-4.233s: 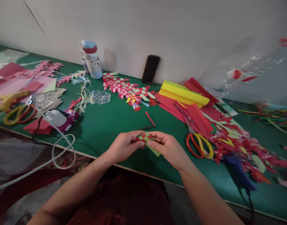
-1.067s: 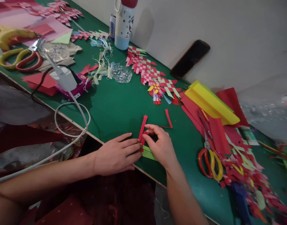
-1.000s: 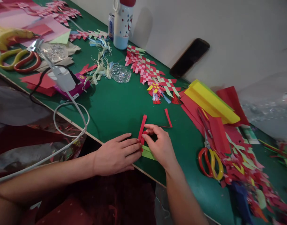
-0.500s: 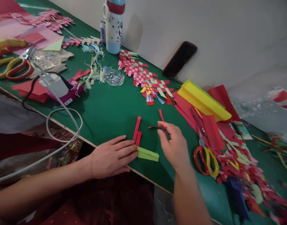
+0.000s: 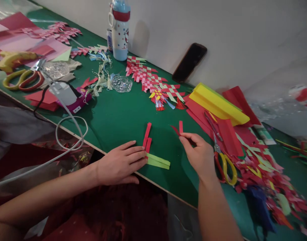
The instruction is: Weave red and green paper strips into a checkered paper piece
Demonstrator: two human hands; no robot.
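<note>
My left hand (image 5: 119,163) lies flat, fingers stretched, pressing down the near ends of two red paper strips (image 5: 146,135) and two light green strips (image 5: 158,161) crossed at a corner on the green table (image 5: 118,117). My right hand (image 5: 200,154) is farther right, its fingers pinched on a folded red paper strip (image 5: 180,128) whose two ends stick up above the fingertips. Just right of this hand lie scissors with red and yellow handles (image 5: 225,165).
Woven red-and-green paper pieces (image 5: 153,80) lie behind the hands, near a white bottle (image 5: 119,31) and a dark phone (image 5: 189,62) leaning on the wall. Yellow and red sheets (image 5: 217,105), paper scraps, a blue glue gun (image 5: 260,207), a purple device with a white cable (image 5: 70,97) and second scissors (image 5: 19,77) surround.
My right hand left the crossed strips, moved right and picked up the loose folded red strip. My left hand stayed pressing on the strips. The view shifted slightly.
</note>
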